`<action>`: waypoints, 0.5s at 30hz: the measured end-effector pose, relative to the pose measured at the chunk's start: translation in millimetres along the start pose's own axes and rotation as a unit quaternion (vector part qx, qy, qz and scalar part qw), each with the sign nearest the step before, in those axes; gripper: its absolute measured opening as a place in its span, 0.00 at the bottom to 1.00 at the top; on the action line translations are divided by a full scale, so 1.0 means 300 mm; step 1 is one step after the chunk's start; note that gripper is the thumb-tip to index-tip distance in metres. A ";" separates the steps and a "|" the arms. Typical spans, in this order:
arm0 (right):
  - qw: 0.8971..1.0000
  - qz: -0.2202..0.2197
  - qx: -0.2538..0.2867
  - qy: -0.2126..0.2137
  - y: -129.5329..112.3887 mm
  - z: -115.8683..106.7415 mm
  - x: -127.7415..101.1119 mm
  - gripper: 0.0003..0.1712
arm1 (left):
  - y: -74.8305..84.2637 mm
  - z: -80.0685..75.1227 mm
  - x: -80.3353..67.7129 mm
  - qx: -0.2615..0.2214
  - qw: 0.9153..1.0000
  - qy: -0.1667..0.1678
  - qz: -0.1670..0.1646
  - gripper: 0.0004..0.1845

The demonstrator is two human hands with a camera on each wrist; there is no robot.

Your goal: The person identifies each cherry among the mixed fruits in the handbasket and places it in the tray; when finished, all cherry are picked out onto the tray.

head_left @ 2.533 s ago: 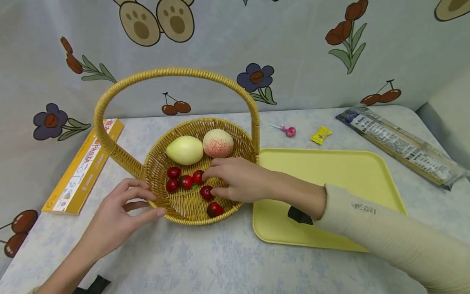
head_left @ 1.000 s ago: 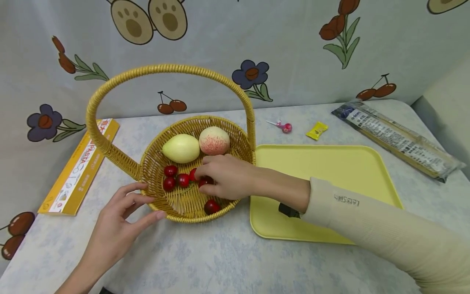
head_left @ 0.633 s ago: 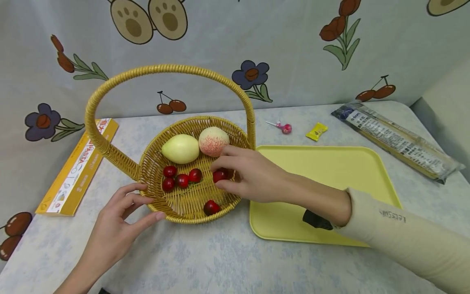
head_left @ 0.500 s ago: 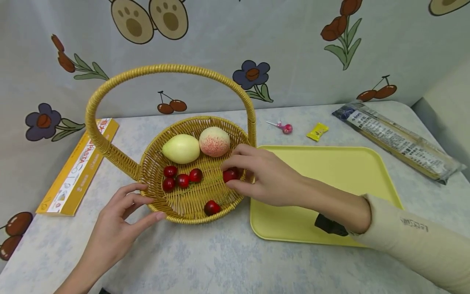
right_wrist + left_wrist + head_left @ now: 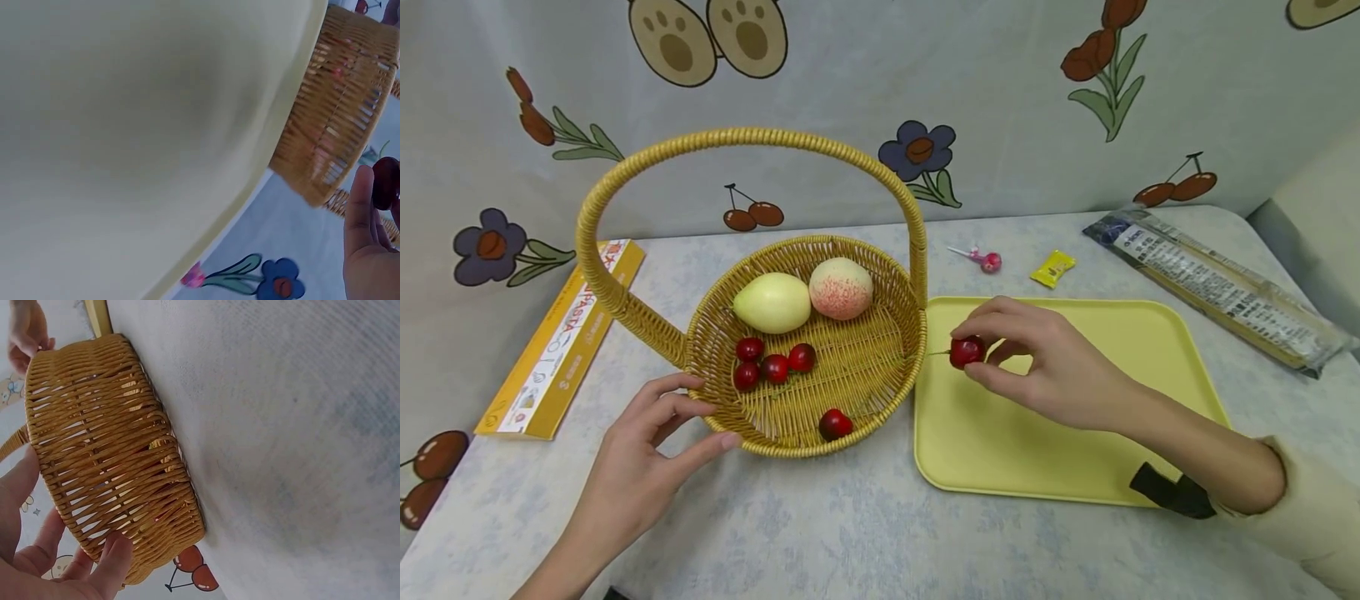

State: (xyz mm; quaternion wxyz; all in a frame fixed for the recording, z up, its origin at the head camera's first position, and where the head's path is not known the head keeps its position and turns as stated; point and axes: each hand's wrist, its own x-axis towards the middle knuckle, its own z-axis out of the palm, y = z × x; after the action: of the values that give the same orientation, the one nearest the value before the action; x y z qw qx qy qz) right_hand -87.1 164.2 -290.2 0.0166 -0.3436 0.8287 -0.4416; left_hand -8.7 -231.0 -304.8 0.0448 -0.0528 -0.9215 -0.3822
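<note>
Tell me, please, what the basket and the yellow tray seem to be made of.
The basket looks like woven wicker or rattan, tan and matte: interlaced strands show on its wall, and cord is wound around the handle. It could also be an imitation in plastic. The yellow tray looks like moulded plastic, smooth with a soft sheen: one even colour, rounded corners and a raised rim, no grain or seams.

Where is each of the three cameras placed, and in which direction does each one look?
Head: above, looking forward and down at the wicker basket, the yellow tray and both forearms; the right hand pinches a cherry.
Left wrist: low beside the basket's woven wall; the left hand's fingers touch it.
Right wrist: close above the tray, facing the basket; fingers and cherry at the right edge.
Shared: all three views show the basket.
</note>
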 end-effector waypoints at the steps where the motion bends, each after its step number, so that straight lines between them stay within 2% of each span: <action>1: 1.000 0.005 -0.004 0.002 0.010 -0.007 -0.009 0.16 | 0.000 0.000 0.000 0.001 1.000 0.000 -0.001 0.13; 4: 0.999 0.028 -0.016 -0.001 0.044 -0.023 -0.028 0.15 | 0.000 0.000 0.000 0.001 1.000 0.001 -0.002 0.13; 7: 0.997 0.071 -0.032 -0.015 0.074 -0.027 -0.040 0.14 | 0.001 0.002 0.000 0.000 1.000 0.002 -0.001 0.13; 12: 0.985 0.154 -0.055 -0.052 0.100 -0.009 -0.036 0.13 | 0.003 0.005 0.000 -0.001 1.000 0.005 0.004 0.13; 15: 0.981 0.169 -0.069 -0.071 0.103 0.009 -0.027 0.13 | 0.002 0.005 0.000 0.000 1.000 0.006 0.008 0.13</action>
State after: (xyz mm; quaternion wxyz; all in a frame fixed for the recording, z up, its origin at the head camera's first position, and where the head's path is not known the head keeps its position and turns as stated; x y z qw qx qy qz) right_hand -97.2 178.4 -317.1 0.1260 -0.2296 0.9001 -0.3482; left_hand -8.6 -229.7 -305.4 0.0536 -0.0579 -0.9209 -0.3818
